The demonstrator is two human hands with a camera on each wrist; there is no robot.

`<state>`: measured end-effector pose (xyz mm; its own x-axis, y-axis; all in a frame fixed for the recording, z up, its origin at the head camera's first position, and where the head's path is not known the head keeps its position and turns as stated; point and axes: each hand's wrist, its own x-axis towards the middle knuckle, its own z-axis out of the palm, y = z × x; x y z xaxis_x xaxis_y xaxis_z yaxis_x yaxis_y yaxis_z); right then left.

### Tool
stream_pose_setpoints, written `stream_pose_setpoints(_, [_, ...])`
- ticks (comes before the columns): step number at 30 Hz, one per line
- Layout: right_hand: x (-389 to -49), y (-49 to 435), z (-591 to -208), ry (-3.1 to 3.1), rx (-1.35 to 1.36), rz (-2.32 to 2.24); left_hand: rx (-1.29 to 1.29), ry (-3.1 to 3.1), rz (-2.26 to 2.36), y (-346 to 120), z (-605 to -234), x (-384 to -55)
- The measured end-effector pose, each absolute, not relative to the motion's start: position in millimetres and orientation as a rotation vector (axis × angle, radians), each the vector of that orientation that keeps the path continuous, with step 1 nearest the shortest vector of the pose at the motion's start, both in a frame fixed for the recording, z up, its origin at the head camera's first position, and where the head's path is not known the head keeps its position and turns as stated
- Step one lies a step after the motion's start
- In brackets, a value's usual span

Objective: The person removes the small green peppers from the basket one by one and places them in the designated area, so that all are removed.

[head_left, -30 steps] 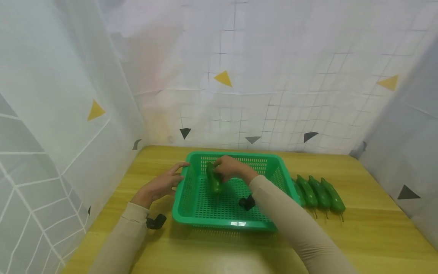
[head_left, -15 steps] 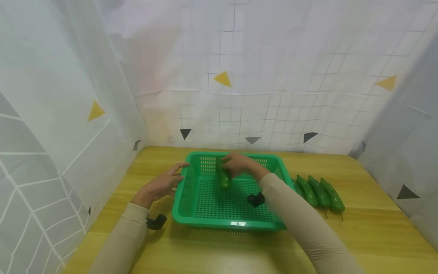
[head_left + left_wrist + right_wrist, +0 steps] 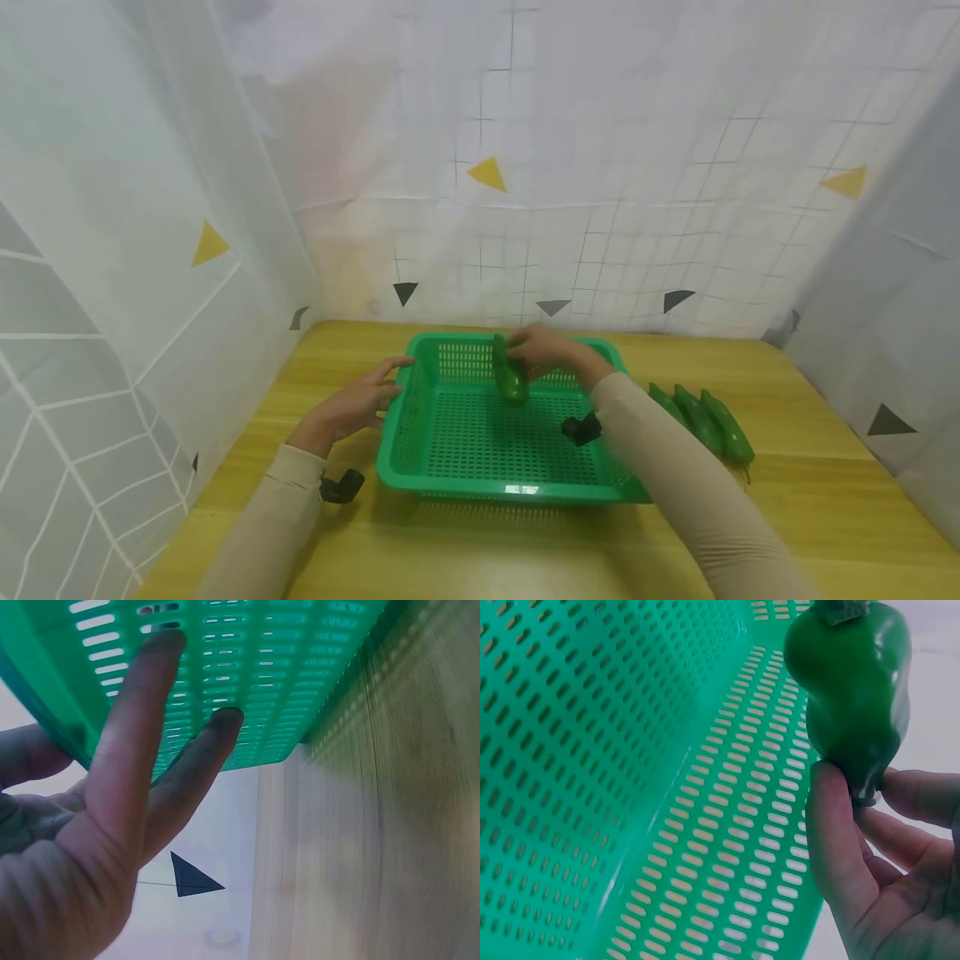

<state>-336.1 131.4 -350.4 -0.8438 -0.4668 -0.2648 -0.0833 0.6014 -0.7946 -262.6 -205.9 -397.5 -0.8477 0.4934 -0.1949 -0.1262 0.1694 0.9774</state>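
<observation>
In my right hand I hold a green pepper, pinched near its narrow end between thumb and fingers. The right wrist view shows the pepper hanging over the basket with its stem end away from my hand. It is above the far part of a green plastic basket with slotted walls and floor. My left hand rests against the basket's left side. In the left wrist view its fairly straight fingers touch the outer slotted wall.
Three green peppers lie side by side on the wooden table, right of the basket, partly behind my right sleeve. A pale patterned sheet hangs behind the table and on both sides.
My right hand has moved right and toward the basket's far wall, carrying the pepper from the left part to near the middle. My left hand has stayed in place.
</observation>
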Motion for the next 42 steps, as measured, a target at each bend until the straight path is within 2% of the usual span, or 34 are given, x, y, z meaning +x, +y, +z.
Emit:
stream_pose_setpoints(23, [-344, 179, -338, 2.432, -0.431, -1.150, 0.336, 1.975, 1.729, -207, -398, -264])
stream_pose_setpoints(42, [-334, 225, -325, 2.489, -0.398, -1.135, 0.333, 1.977, 1.732, -208, -399, -264])
